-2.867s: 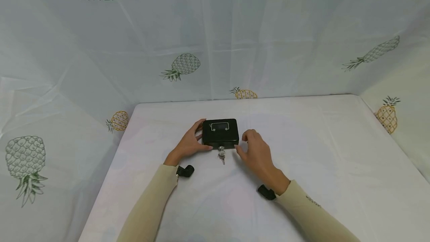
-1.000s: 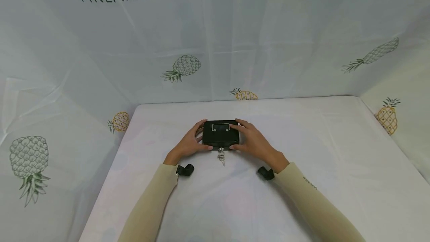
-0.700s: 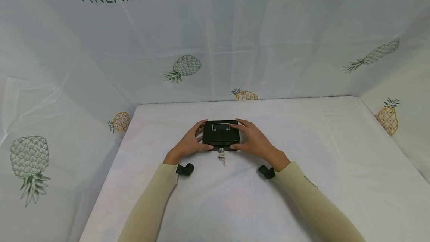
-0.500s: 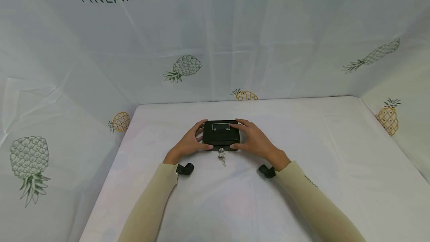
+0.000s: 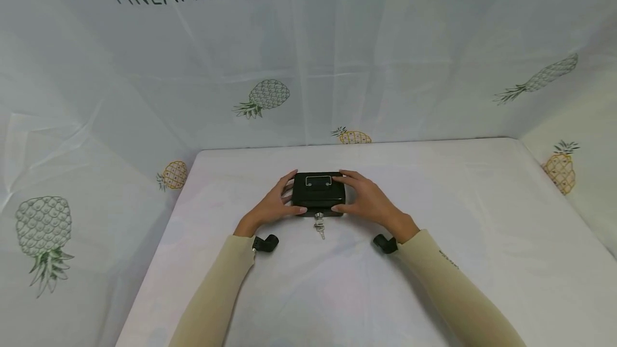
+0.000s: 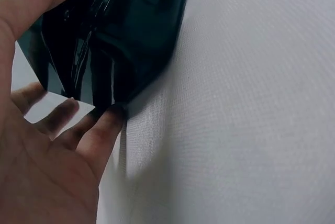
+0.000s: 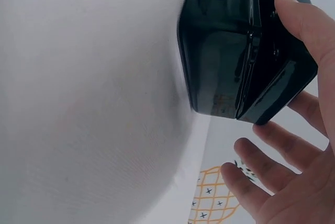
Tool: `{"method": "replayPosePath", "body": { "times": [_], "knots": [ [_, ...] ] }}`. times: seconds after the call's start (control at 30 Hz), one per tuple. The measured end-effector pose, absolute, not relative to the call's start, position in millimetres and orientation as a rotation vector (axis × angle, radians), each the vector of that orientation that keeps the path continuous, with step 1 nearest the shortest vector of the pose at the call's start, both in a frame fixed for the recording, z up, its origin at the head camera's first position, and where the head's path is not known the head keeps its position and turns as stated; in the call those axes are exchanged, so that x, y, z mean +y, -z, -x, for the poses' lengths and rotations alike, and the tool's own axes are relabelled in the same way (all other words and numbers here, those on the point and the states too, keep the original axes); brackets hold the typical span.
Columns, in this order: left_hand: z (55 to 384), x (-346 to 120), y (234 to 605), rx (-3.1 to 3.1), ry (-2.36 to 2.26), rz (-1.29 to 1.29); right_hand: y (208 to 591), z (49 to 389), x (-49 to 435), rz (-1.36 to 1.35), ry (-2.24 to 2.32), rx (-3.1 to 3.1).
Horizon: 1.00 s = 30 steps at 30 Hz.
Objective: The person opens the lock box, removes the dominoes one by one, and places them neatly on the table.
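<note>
- Head view: the black box is sat on the desk, right between the left hand and right hand. It's gripped by both, thumbs up front, probably so sliding is prevented. The keys are hung at the front, between the thumbs, so they aren't blocked.
- Left wrist view: the end nearest that palm is braced by fingertips, likely for steadiness.
- Right wrist view: the lid looks cracked open, seemingly propped by the thumb; the lower fingers are spread loosely.
</note>
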<state>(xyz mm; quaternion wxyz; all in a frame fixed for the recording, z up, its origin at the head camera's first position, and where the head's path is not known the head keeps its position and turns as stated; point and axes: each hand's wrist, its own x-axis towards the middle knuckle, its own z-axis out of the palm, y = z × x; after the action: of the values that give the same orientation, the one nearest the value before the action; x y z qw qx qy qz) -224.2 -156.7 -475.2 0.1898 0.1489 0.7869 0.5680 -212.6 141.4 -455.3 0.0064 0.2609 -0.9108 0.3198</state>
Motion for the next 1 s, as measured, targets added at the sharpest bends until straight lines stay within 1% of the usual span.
{"method": "replayPosePath", "body": {
  "times": [0.4, 1.0],
  "knots": [
    [222.5, -160.5, 473.9, 2.254, -1.642, -0.528, 457.0, 215.7, 144.1, -0.808, -1.049, -2.842],
    [220.7, -161.1, 468.0, 2.293, -1.609, -0.482, 459.6, 220.2, 146.1, -0.806, -1.147, -2.805]
  ]
}}
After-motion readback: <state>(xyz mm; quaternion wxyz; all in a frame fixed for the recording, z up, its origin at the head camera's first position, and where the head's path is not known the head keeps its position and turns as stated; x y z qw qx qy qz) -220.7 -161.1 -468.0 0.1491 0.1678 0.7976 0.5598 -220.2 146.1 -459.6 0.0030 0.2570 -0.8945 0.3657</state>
